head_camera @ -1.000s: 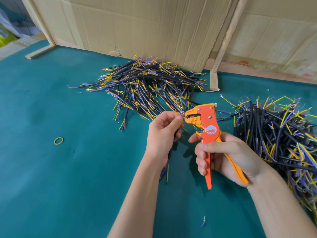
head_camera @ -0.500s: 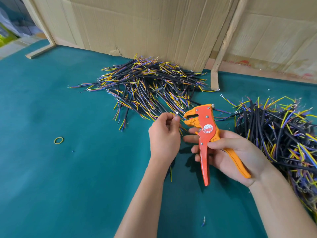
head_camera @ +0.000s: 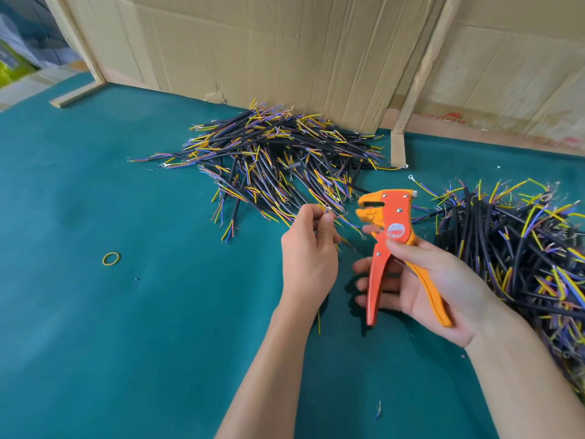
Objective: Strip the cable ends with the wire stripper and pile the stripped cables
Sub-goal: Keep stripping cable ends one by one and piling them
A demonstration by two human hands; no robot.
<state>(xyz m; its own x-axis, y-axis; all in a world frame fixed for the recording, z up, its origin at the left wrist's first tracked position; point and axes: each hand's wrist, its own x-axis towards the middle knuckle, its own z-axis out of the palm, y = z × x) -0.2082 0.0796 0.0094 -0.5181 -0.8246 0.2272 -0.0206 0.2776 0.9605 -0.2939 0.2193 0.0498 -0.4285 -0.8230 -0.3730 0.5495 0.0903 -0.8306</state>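
Pulling away from the wire stripper (head_camera: 384, 217) held in the right hand (head_camera: 437, 280), the left hand (head_camera: 308, 245) is pinching a cable (head_camera: 329, 213), probably stripped, near the far pile (head_camera: 278, 160).

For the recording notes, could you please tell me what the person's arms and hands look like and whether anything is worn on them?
Both forearms are bare as far as the frame shows: no sleeves reach into view. The left hand and the right hand wear no gloves, and I can see no rings, watch, bracelet or wristband on either. The nails that show are short and unpainted.
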